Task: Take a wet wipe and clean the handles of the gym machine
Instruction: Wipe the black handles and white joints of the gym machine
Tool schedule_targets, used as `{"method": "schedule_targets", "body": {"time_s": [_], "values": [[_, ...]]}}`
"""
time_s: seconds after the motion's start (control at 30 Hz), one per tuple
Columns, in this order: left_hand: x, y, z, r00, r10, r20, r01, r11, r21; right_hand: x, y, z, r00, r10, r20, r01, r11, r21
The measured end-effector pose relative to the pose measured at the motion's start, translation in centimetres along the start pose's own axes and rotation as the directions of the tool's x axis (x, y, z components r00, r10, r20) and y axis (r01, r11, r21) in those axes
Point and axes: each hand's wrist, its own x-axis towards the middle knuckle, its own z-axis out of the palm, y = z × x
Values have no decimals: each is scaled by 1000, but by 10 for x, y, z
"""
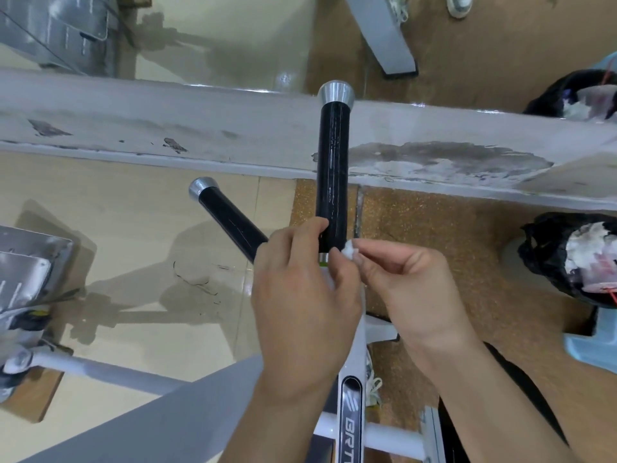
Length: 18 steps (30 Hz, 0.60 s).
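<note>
Two black handles with silver end caps stick up from the white machine arm (354, 392). The taller handle (334, 168) stands at centre; the shorter handle (230, 218) slants to its left. My left hand (300, 295) is at the base of the taller handle, fingers curled beside it. My right hand (407, 282) pinches a small crumpled white wet wipe (350, 251) right at that base. Both hands meet around the wipe; whether my left fingers also grip it is unclear.
A worn grey beam (167, 128) crosses behind the handles. A bin lined with a black bag (547, 259), full of used wipes, stands at right on the brown floor. Grey machine parts (30, 262) sit at left. A person's shoes (460, 5) show at top.
</note>
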Motion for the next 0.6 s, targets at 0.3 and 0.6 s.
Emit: {"method": "schedule_targets", "body": {"time_s": [0.3, 0.6], "values": [[0, -2, 4, 997, 26, -73, -29, 999, -41, 17, 3, 19, 985, 158, -65, -119, 908, 402], [-1, -3, 5, 991, 63, -115, -64, 998, -11, 44, -5, 25, 962, -52, -270, 109, 973, 201]]}}
